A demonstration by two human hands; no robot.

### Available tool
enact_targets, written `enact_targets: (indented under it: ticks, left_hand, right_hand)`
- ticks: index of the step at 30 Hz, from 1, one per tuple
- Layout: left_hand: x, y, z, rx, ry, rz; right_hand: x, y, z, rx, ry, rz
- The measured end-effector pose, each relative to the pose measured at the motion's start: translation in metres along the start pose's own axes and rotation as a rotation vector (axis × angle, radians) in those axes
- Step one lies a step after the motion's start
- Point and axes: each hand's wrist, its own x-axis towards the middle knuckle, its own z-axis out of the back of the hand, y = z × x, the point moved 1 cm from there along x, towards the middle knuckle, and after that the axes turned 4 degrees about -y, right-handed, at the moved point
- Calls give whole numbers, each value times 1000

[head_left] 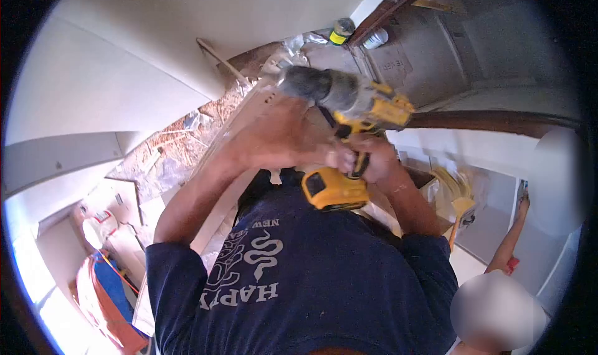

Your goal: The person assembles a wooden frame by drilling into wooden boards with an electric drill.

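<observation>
My right hand (379,157) is wrapped round the handle of a yellow and black cordless drill (386,109), held in front of my chest. Its dark chuck points to the left, and the yellow battery (339,193) hangs below the grip. My left hand (283,127) is close beneath the chuck, blurred by motion; its fingers are partly hidden, so I cannot tell whether they touch the drill. By that hand, a pale wooden board (252,109) with small dark holes runs down towards my body.
Wood shavings and debris (171,143) litter the floor at left. A jar with a yellow label (341,32) and a white tub (375,39) stand at the back. Another person's arm (507,243) reaches up at right, near white panels. An orange and blue item (109,299) lies lower left.
</observation>
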Motion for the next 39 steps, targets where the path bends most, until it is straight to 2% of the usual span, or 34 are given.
enact_targets:
  ticks: [1, 4, 7, 10, 14, 18, 21, 25, 27, 35, 36, 39]
  left_hand:
    - [-14, 7, 12, 170, -86, -42]
    - [-51, 28, 47, 270, -168, 145]
    - [-66, 49, 53, 231, -72, 318]
    - [-65, 60, 61, 209, -84, 350]
    - [-43, 72, 58, 157, -105, 406]
    - [-24, 82, 46, 19, -180, 529]
    - [-4, 86, 41, -107, -245, 556]
    - [39, 92, 27, -70, -148, 535]
    - [65, 108, 15, -33, -34, 559]
    - [145, 144, -44, -272, 436, 622]
    - [146, 151, -52, -378, 429, 585]
    - [155, 154, -52, -447, 516, 772]
  right_hand:
    - [-1, 11, -15, 235, 2, -53]
    - [4, 39, -10, 131, -36, 149]
    - [12, 79, -1, -83, 11, 402]
    - [22, 100, 2, -161, -38, 352]
    - [54, 90, 49, -170, -134, 134]
    - [91, 83, 93, -370, -130, -73]
    - [113, 72, 129, -437, -37, -199]
    - [137, 62, 155, -458, 26, -263]
    - [154, 57, 170, -438, 115, -244]
    - [184, 52, 192, -549, 170, -311]
    - [189, 52, 193, -547, 194, -312]
    - [204, 58, 195, -499, 245, -372]
